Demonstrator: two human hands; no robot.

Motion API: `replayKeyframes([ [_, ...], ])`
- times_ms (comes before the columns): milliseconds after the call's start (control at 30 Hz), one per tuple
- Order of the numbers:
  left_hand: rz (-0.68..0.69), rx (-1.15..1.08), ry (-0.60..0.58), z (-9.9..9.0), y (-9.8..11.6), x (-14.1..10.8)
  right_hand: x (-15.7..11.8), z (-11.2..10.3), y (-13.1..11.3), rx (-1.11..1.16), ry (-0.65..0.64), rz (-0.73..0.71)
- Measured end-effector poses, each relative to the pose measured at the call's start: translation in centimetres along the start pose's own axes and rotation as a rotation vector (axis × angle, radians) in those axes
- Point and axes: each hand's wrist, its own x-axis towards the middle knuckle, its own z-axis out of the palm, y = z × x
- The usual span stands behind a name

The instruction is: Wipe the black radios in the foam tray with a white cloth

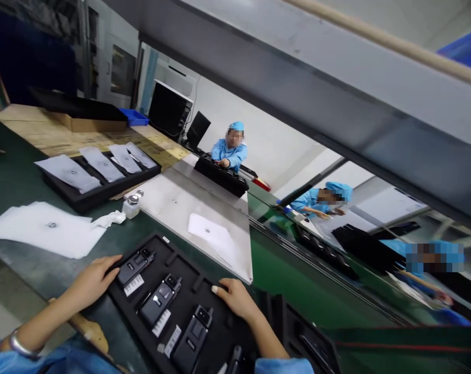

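A black foam tray [184, 262] lies tilted across my view at the front of the green bench. Several black handheld devices [160, 301] sit in its cutouts, with white label strips [162, 323] beside them. My left hand [93, 283] grips the tray's left edge, its thumb and fingers close to the nearest device on that side. On the opposite side my right hand [235, 298] holds the tray's right edge, the thumb lying over the rim. Some of the fingertips are hidden. The nearest device is partly cut off by the frame's bottom.
White printed bags [44, 228] lie at left, near a metal-capped bottle [131, 206]. Behind stands another black tray [79, 202] bearing white bags. More bags [212, 234] rest on a white board. A further tray [309, 337] is at right. Co-workers [230, 150] sit beyond the conveyor.
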Motion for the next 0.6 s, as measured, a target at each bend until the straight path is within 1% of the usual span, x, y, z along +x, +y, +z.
replayKeyframes([
  [100,0.006,0.243,0.016,-2.4,-1.6,-0.8,3.5,2.4,-1.6,-0.054,0.021,-0.047],
  [167,-0.01,0.371,0.007,-3.5,-2.1,-1.0,5.1,3.5,-2.5,-0.078,0.066,-0.055],
  [233,-0.029,0.444,-0.011,-4.1,-2.1,-1.1,5.9,4.0,-3.1,-0.083,0.136,-0.053],
  [300,-0.044,0.488,-0.029,-4.5,-1.8,-1.3,6.0,4.0,-3.4,-0.066,0.233,-0.049],
  [367,-0.051,0.522,-0.036,-4.5,-1.2,-1.4,5.0,4.0,-3.3,-0.039,0.334,-0.03],
  [433,-0.057,0.563,-0.023,-4.4,-0.3,-1.5,3.1,4.5,-2.8,0.005,0.452,-0.002],
  [467,-0.06,0.587,-0.017,-4.3,0.1,-1.6,1.8,5.1,-2.5,0.039,0.521,0.009],
  [533,-0.07,0.639,-0.022,-4.1,1.1,-1.6,-1.2,7.2,-2.0,0.122,0.659,0.008],
  [600,-0.085,0.682,-0.051,-4.1,1.8,-1.5,-3.9,9.8,-2.1,0.168,0.728,-0.016],
])
